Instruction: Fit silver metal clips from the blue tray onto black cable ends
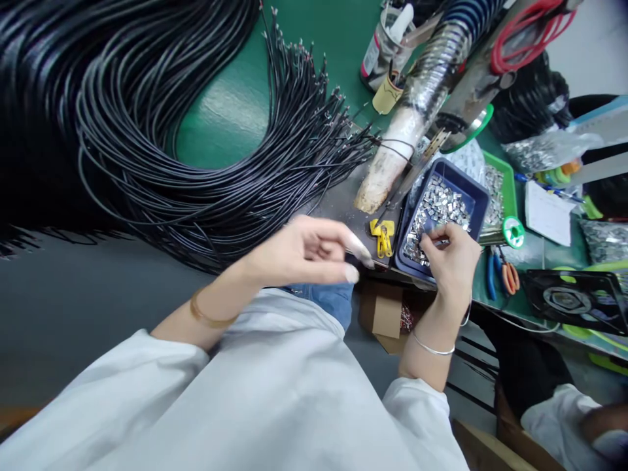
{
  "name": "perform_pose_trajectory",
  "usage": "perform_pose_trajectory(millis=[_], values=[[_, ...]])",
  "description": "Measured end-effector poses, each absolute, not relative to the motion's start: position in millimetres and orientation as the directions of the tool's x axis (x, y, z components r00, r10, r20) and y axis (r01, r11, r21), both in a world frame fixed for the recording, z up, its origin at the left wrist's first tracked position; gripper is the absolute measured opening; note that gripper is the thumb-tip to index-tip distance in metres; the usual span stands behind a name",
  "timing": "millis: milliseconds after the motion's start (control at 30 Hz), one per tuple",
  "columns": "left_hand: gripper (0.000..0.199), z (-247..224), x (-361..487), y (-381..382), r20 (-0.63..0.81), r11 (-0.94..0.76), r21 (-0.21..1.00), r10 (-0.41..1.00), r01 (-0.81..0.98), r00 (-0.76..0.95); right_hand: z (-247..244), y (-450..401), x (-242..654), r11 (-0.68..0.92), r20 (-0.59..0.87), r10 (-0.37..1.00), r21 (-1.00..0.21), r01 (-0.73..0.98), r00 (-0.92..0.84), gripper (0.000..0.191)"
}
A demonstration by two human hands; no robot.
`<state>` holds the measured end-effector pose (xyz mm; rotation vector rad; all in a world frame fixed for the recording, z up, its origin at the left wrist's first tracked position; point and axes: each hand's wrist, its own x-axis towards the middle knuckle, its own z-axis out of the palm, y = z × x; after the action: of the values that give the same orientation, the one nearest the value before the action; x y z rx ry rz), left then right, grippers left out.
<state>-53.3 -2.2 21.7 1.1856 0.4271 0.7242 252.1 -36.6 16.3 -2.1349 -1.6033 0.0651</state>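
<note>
My right hand (451, 258) is over the near end of a dark blue tray (481, 196) full of small silver metal pieces (439, 203). Its thumb and index finger are pinched together; whatever lies between them is too small to make out. In front of my body, my left hand (318, 252) hovers with thumb and index finger apart and the other fingers curled; nothing shows in it. Whitish coverings appear on its fingertips. Left of the tray sits a yellow clip-like tool (383, 237). A large bundle of black cables (235, 190) lies beyond my left hand, with stripped ends at the back.
A foil-wrapped duct (417, 98) slants down beside the tray. Behind stand a clear tub (385, 49) and a small yellow cup (387, 95). To the right are a green tray (507, 190), blue-handled pliers (493, 275), a black fan (574, 297) and a seated person's sleeve (552, 415).
</note>
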Motion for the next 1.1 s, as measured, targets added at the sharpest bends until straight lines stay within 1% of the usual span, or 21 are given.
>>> perform_pose_trajectory(millis=[67, 100, 133, 167, 200, 233, 300, 367, 400, 433, 467, 533, 600, 700, 767, 833, 900, 1000, 1067, 1100], values=[[0.021, 25.7, -37.2, -10.0, 0.026, 0.348, 0.910, 0.499, -0.228, 0.866, 14.7, -36.4, 250.8, -0.196, 0.254, 0.919, -0.370, 0.908, 0.302, 0.008], [0.020, 23.8, -28.4, -13.7, 0.003, 0.410, 0.888, 0.447, -0.208, 0.895, 13.6, -37.2, 250.1, -0.187, 0.275, 0.915, -0.360, 0.914, 0.296, 0.007], [0.022, 19.7, -19.9, -17.0, -0.025, 0.471, 0.857, 0.443, -0.209, 0.896, 12.8, -38.9, 248.8, -0.178, 0.310, 0.904, -0.356, 0.918, 0.295, 0.008], [0.024, 14.2, -12.6, -19.8, -0.057, 0.516, 0.822, 0.495, -0.241, 0.867, 12.4, -41.4, 246.5, -0.165, 0.357, 0.885, -0.361, 0.918, 0.300, 0.008], [0.023, 8.0, -6.7, -21.8, -0.081, 0.521, 0.806, 0.568, -0.282, 0.819, 12.5, -44.9, 242.8, -0.148, 0.409, 0.858, -0.383, 0.912, 0.311, 0.009], [0.020, 1.8, -2.7, -23.1, -0.100, 0.492, 0.811, 0.649, -0.315, 0.755, 13.3, -49.2, 237.6, -0.124, 0.462, 0.822, -0.424, 0.897, 0.332, 0.011], [0.013, -8.5, 0.2, -23.7, -0.093, 0.357, 0.862, 0.809, -0.360, 0.580, 15.6, -59.4, 221.9, -0.039, 0.505, 0.767, -0.578, 0.815, 0.395, 0.013], [0.011, -14.3, -1.7, -22.3, -0.051, 0.217, 0.912, 0.902, -0.348, 0.428, 16.8, -69.3, 200.9, 0.080, 0.439, 0.809, -0.742, 0.666, 0.392, 0.021], [0.011, -15.4, -3.3, -21.2, -0.034, 0.171, 0.928, 0.925, -0.332, 0.379, 16.4, -73.1, 189.6, 0.118, 0.410, 0.833, -0.788, 0.605, 0.371, 0.023], [0.013, -15.5, -4.9, -20.0, -0.022, 0.142, 0.937, 0.936, -0.319, 0.352, 15.0, -75.7, 178.7, 0.154, 0.416, 0.839, -0.800, 0.579, 0.351, 0.022], [0.013, -14.8, -6.1, -18.7, -0.017, 0.129, 0.944, 0.939, -0.304, 0.345, 12.8, -77.0, 168.8, 0.192, 0.455, 0.821, -0.789, 0.584, 0.345, 0.019], [0.010, -11.9, -7.4, -16.4, -0.020, 0.128, 0.949, 0.937, -0.290, 0.349, 6.8, -76.3, 153.5, 0.251, 0.545, 0.778, -0.726, 0.640, 0.313, 0.011], [0.005, -8.4, -7.3, -14.9, -0.033, 0.156, 0.943, 0.922, -0.294, 0.385, 0.7, -72.7, 145.4, 0.279, 0.569, 0.773, -0.703, 0.654, 0.282, 0.005], [0.005, -4.3, -5.6, -14.4, -0.064, 0.215, 0.933, 0.888, -0.289, 0.455, -5.0, -67.2, 143.5, 0.260, 0.476, 0.836, -0.782, 0.566, 0.274, 0.003], [0.007, -3.3, -3.8, -15.0, -0.076, 0.230, 0.931, 0.882, -0.285, 0.465, -6.3, -65.3, 145.2, 0.248, 0.412, 0.873, -0.836, 0.490, 0.261, 0.004], [0.010, -3.6, -2.0, -15.6, -0.077, 0.227, 0.931, 0.887, -0.285, 0.456, -6.5, -64.9, 147.1, 0.252, 0.385, 0.890, -0.863, 0.439, 0.246, 0.005], [0.012, -4.5, -0.8, -15.8, -0.066, 0.210, 0.938, 0.891, -0.277, 0.450, -6.5, -65.5, 149.0, 0.249, 0.381, 0.891, -0.865, 0.435, 0.246, 0.005], [0.012, -5.6, -1.4, -15.3, -0.026, 0.137, 0.966, 0.893, -0.217, 0.449, -6.0, -67.3, 151.7, 0.249, 0.391, 0.892, -0.843, 0.476, 0.226, 0.005], [0.011, -6.5, -3.1, -15.1, 0.042, 0.026, 0.989, 0.894, -0.145, 0.446, -5.3, -69.1, 153.0, 0.277, 0.421, 0.887, -0.812, 0.514, 0.188, 0.007], [0.012, -7.2, -3.9, -15.3, 0.095, -0.058, 0.994, 0.893, -0.096, 0.441, -4.9, -70.0, 153.2, 0.293, 0.445, 0.880, -0.785, 0.546, 0.168, 0.010]])
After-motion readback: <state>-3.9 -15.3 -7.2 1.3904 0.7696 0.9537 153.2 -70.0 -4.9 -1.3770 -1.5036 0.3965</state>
